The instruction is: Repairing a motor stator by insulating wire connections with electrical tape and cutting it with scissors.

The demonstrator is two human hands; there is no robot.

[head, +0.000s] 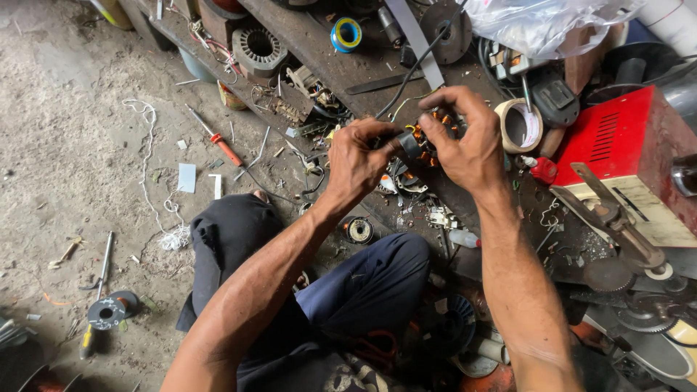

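My left hand (358,156) and my right hand (465,138) meet at the centre of the head view, both closed around a small motor part with copper windings (428,138). A dark strip of tape (408,144) runs between my fingers over that part. A black cable (414,69) rises from the part toward the top of the view. My hands hide most of the part. Below them are my knees in dark trousers (363,283).
A cluttered dark bench (327,58) carries a metal stator (258,47), a blue-and-yellow tape roll (347,34) and a beige tape roll (519,125). A red metal box (624,145) stands at right. An orange-handled screwdriver (218,138) and white string (156,196) lie on the dirt floor.
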